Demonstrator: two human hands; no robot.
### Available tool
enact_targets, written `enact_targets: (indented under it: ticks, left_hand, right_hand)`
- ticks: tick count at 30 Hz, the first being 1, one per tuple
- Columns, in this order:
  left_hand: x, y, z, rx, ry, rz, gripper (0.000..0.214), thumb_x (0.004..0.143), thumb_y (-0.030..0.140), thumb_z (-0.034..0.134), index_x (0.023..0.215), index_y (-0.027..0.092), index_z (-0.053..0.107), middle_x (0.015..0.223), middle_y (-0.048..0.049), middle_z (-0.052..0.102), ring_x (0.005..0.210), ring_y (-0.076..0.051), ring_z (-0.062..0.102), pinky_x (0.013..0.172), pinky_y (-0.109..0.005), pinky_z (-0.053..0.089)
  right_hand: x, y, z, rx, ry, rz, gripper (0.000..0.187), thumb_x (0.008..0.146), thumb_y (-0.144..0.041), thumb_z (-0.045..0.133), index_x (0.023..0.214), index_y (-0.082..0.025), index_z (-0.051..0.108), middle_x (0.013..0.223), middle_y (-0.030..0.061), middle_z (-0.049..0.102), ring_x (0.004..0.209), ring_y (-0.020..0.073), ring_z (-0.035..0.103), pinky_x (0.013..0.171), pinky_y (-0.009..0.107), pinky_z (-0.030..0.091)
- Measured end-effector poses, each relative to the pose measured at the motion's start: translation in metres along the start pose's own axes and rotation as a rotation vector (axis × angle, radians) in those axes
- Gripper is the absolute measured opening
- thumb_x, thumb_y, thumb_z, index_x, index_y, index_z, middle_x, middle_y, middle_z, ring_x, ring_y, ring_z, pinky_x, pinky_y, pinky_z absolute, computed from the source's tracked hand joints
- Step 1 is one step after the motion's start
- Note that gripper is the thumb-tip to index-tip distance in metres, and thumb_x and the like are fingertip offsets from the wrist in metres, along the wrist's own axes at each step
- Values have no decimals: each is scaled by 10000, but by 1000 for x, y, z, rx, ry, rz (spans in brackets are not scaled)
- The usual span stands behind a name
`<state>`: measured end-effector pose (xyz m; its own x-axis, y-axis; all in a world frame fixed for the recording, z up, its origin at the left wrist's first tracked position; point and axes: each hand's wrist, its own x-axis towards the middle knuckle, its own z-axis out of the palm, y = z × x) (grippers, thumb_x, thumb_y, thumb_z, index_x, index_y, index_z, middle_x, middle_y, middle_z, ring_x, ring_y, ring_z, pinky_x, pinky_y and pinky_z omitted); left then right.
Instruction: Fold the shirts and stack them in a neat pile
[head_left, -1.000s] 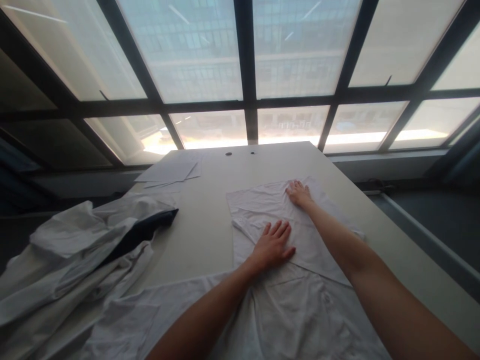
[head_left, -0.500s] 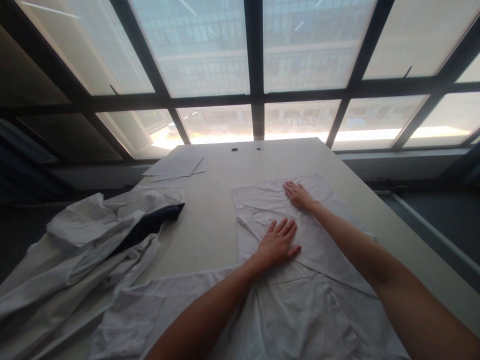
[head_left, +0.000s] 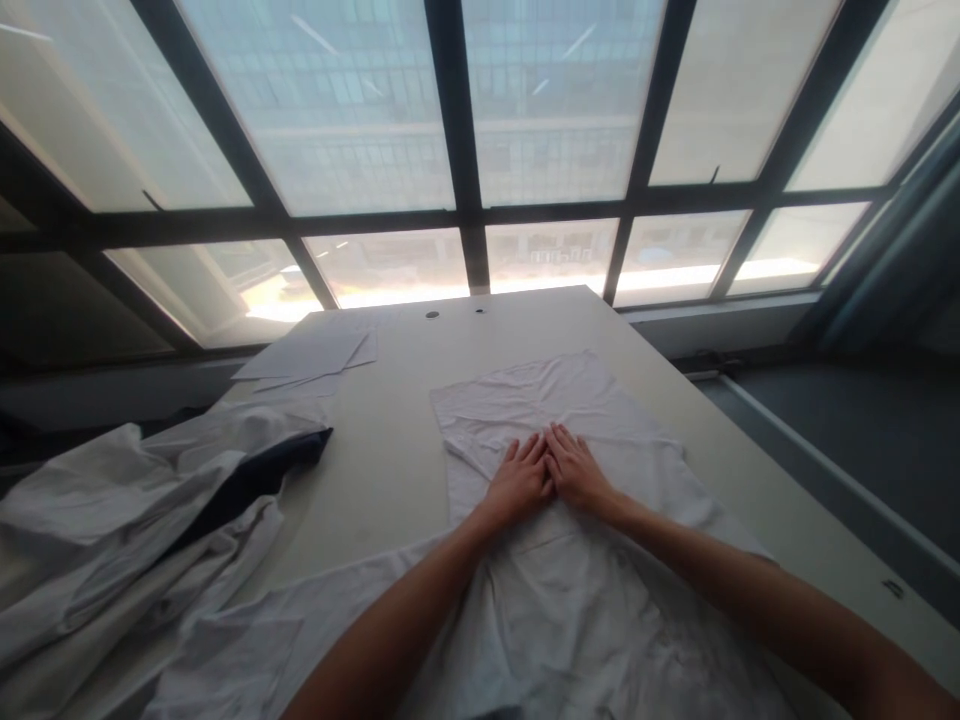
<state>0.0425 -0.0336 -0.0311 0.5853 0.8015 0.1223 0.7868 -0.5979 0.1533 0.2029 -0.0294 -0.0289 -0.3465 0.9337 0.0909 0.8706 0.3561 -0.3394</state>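
Observation:
A white garment (head_left: 570,620), wrinkled and partly folded, is spread over the table in front of me; its near part runs out of view at the bottom. Both palms rest flat on the cloth. My left hand (head_left: 519,480) has its fingers stretched out, pointing away from me. Right beside it, my right hand (head_left: 576,468) lies with straight fingers, and the two hands touch or nearly touch at the thumbs and index fingers. Neither hand grips the fabric.
A crumpled heap of white clothing (head_left: 97,490) with a dark blue piece (head_left: 255,480) lies at the left. Sheets of paper (head_left: 304,355) sit on the white table (head_left: 405,400) at the far left. Large windows with dark frames (head_left: 469,240) rise behind the table.
My right hand has slid back toward me and come up against my left hand. The view has turned slightly to the right.

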Motion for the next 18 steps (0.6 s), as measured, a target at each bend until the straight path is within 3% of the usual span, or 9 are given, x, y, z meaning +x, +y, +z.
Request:
enact_targets:
  ticks: [4, 12, 18]
  left_hand:
    - [1, -1, -2, 5, -17, 0, 621, 1041, 482, 339, 1579, 173, 308, 1644, -84, 280, 1530, -260, 208, 1233, -509, 175]
    - [3, -5, -2, 18, -54, -17, 644, 1035, 491, 337, 1589, 165, 290, 1653, -81, 242, 1538, -256, 180, 1237, -500, 161]
    - [3, -7, 0, 31, -46, -7, 645, 1034, 486, 335, 1591, 165, 282, 1655, -70, 240, 1538, -252, 177, 1237, -504, 160]
  right_hand:
    - [-42, 30, -3, -92, 4, 66, 622, 1033, -400, 291, 1570, -86, 322, 1643, 135, 267, 1534, 239, 175, 1236, 456, 129]
    - [-85, 118, -27, -276, 108, 287, 634, 1027, -421, 303, 1547, -63, 363, 1633, 171, 279, 1524, 278, 206, 1230, 491, 141]
    - [-105, 160, -41, -295, 139, 216, 598, 1038, -437, 265, 1537, -137, 401, 1638, 123, 288, 1522, 257, 218, 1214, 511, 211]
